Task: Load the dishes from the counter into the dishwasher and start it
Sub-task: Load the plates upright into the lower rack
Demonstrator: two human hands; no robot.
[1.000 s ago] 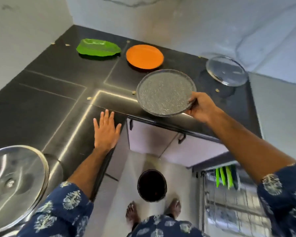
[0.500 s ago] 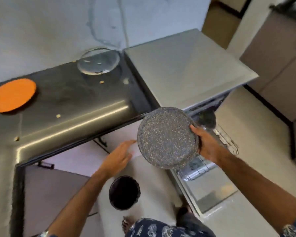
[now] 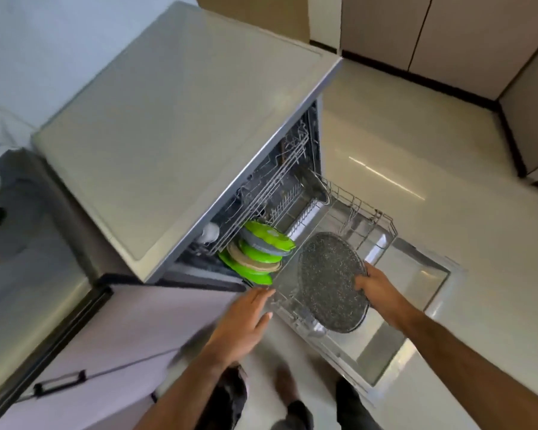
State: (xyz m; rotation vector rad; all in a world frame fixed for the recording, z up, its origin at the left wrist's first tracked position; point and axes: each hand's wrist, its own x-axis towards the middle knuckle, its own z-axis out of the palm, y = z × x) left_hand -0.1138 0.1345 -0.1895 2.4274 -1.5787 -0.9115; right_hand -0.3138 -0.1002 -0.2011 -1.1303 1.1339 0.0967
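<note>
The grey plate [image 3: 331,282] is held on its edge over the pulled-out rack [image 3: 367,225]. The right hand [image 3: 374,287] pinches its rim. The left hand [image 3: 246,321] is spread and holds nothing. Green plates [image 3: 258,254] already stand in the rack. This is the loading step. Next, the plate needs an empty slot beside them.

- Setting: a home kitchen.
- Dishwasher [image 3: 180,125]: freestanding, grey flat top, door [image 3: 416,293] folded down to the floor.
- Lower rack [image 3: 364,218]: wire, pulled out over the door; green and beige plates [image 3: 258,256] stand on edge at its inner end.
- Counter [image 3: 28,243]: dark polished stone, just beside the dishwasher.
- Cabinet fronts [image 3: 106,346]: pale, with a dark handle, under the counter.
- Floor [image 3: 448,181]: glossy cream tile; tall cupboards [image 3: 448,35] beyond.
</note>
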